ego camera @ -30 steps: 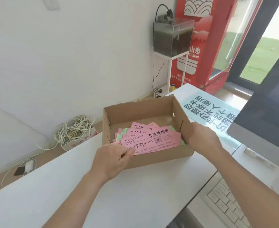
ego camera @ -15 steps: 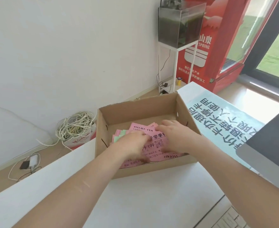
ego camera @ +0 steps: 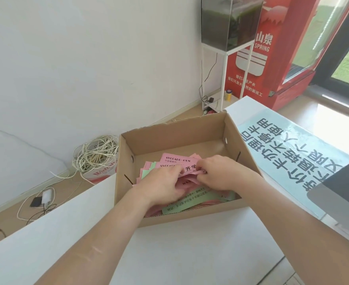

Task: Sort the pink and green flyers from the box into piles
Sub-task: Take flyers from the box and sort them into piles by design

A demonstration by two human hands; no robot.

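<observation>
An open cardboard box [ego camera: 169, 132] sits on the white table [ego camera: 169, 254]. Inside lie several pink flyers [ego camera: 175, 161] mixed with green flyers [ego camera: 196, 201]. Both of my hands are inside the box. My left hand [ego camera: 161, 185] and my right hand [ego camera: 221, 173] pinch the top pink flyers between them and lift their near edge. A green flyer shows below the raised pink ones. Another green edge [ego camera: 149, 171] peeks out at the left of the stack.
A light blue sign with large dark characters [ego camera: 289, 153] lies on the table right of the box. A monitor [ego camera: 338, 194] stands at the right edge. On the floor behind are a cable coil [ego camera: 95, 155], a charger [ego camera: 44, 199], a fish tank stand [ego camera: 227, 50] and a red cooler [ego camera: 276, 48].
My right hand left the box's right wall and went inside. Both hands closed on the top pink flyers and raised them, uncovering a green flyer. The camera came closer.
</observation>
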